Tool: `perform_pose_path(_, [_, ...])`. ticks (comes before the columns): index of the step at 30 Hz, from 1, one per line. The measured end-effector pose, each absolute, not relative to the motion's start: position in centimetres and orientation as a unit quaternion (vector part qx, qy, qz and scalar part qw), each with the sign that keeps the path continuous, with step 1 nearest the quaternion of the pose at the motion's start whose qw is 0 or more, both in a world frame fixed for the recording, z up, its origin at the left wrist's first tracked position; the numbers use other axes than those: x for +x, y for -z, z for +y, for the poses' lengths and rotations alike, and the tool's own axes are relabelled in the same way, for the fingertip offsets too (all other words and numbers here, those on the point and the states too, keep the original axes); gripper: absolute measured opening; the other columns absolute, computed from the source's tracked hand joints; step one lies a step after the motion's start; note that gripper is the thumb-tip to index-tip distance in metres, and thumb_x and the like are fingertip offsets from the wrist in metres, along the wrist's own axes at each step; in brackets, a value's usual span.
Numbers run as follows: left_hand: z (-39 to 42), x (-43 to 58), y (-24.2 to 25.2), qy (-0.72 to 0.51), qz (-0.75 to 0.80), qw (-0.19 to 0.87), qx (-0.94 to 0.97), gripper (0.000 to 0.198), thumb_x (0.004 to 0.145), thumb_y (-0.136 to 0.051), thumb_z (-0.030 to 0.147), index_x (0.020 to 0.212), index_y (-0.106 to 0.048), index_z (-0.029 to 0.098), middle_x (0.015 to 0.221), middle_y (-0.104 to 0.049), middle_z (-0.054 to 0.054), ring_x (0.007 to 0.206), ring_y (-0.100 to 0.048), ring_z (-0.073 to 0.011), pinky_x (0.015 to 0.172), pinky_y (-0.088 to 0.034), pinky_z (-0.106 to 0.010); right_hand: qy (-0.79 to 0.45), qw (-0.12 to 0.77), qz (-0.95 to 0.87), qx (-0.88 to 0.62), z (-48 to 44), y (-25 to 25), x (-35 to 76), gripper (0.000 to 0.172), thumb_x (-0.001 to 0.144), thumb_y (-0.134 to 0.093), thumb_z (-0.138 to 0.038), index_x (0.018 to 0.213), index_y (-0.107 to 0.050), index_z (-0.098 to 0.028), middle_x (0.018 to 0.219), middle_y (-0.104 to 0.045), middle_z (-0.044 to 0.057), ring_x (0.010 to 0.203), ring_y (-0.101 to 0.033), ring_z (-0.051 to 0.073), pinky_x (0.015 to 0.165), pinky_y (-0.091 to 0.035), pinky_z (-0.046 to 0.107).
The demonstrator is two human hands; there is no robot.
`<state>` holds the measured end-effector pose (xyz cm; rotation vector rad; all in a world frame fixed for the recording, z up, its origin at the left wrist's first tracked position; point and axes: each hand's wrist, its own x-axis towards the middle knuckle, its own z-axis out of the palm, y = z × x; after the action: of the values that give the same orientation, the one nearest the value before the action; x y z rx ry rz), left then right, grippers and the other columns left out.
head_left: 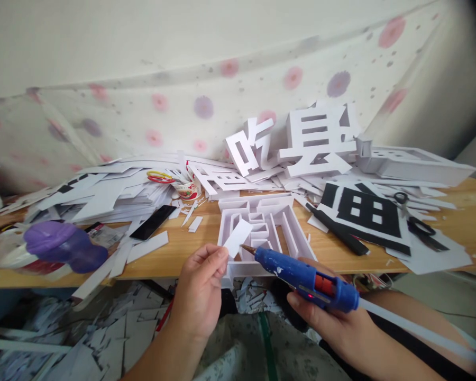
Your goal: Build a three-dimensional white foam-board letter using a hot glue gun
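Observation:
Between thumb and fingers, my left hand [202, 288] pinches a small white foam-board strip [238, 238], held up and tilted. A blue hot glue gun [297, 272] is gripped in my right hand [329, 323], a white glue stick [412, 325] running out of its back end. Its nozzle points left, touching or just at the right edge of the strip; I cannot tell which. Behind both hands lies a white hollow foam-board letter form [291, 203] with raised inner walls, at the table's front edge. The held strip hides part of it.
Finished white characters [313, 140] lean at the back. Stacked foam-board offcuts [115, 182], a phone [153, 222] and a purple bottle-like object [63, 246] are on the left. Black cut pieces [360, 211] and black scissors [420, 225] lie right. A cup [186, 185] holds tools. Scraps litter the floor.

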<state>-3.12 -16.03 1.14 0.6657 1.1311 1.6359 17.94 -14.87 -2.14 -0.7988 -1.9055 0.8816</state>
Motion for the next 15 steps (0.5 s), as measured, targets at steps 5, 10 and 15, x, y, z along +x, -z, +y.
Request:
perform_pose_path(5, [-16.03, -3.12, -1.09, -0.671, 0.462, 0.512, 0.272, 0.030, 0.061, -0.081, 0.030, 0.053, -0.056, 0.016, 0.047, -0.043, 0.005, 0.052, -0.037, -0.0071, 0.054, -0.031, -0.021, -0.375, 0.440, -0.747, -0.327, -14.78, 2.33, 18.12, 0.002, 0.087, -0.059, -0.027, 0.086, -0.061, -0.026, 0.077, -0.063, 0.001, 0.067, -0.061, 0.018, 0.061, -0.052, 0.028])
perform_pose_path(10, [-16.09, -3.28, -0.92, -0.670, 0.456, 0.521, 0.268, 0.029, 0.061, -0.081, 0.029, 0.055, -0.056, 0.016, 0.047, -0.042, 0.006, 0.051, -0.036, -0.0066, 0.053, -0.031, -0.020, -0.401, 0.453, -0.723, -0.334, -14.53, 2.28, 18.33, 0.006, 0.086, -0.062, -0.032, 0.088, -0.064, -0.027, 0.075, -0.064, 0.001, 0.067, -0.060, 0.019, 0.063, -0.053, 0.030])
perform_pose_path(15, [-16.13, -3.25, -1.01, -0.669, 0.452, 0.524, 0.270, 0.028, 0.061, -0.081, 0.028, 0.055, -0.056, 0.016, 0.047, -0.043, 0.006, 0.052, -0.036, -0.0067, 0.053, -0.032, -0.020, -0.451, 0.472, -0.667, -0.358, -14.41, 2.94, 18.63, 0.013, 0.081, -0.068, -0.036, 0.091, -0.069, -0.027, 0.077, -0.066, 0.003, 0.069, -0.062, 0.021, 0.065, -0.055, 0.034])
